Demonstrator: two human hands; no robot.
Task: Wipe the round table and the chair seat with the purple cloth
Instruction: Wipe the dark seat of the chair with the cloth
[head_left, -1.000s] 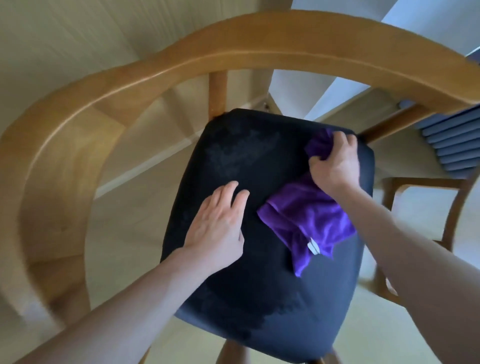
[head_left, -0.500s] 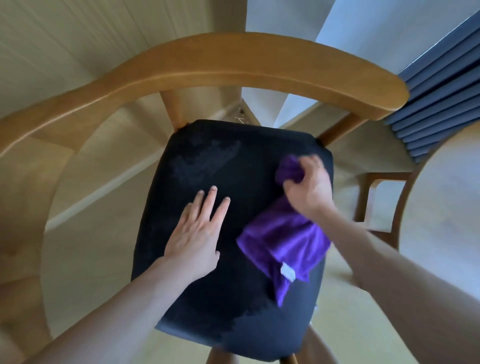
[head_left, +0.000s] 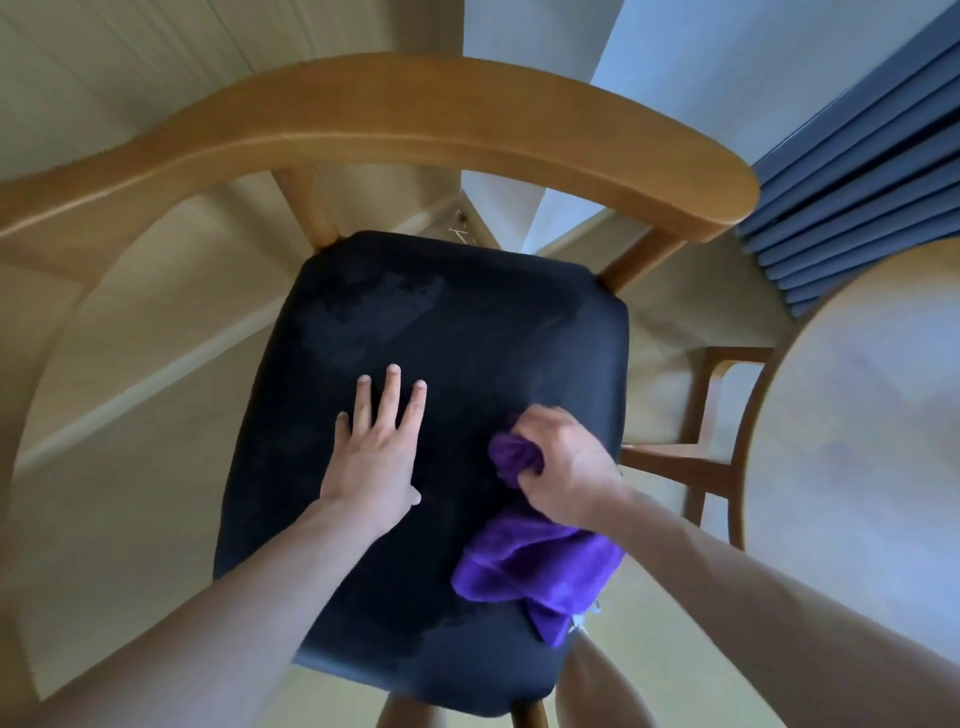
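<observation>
The right hand (head_left: 566, 465) has its grip closed around a bunch of the purple cloth (head_left: 540, 569) and presses it on the chair seat (head_left: 441, 322), at the seat's right side toward the near edge; the loose end of the cloth trails off the near right corner. The left hand (head_left: 376, 449) lies flat with fingers spread on the middle of the seat, holding nothing. The dark seat shows mottled patches toward the back and near the front, which may be damp, so the chair wiping looks well under way. The round tabletop (head_left: 857, 415) stands at the right, well apart from the cloth; whether it has been wiped cannot be told.
</observation>
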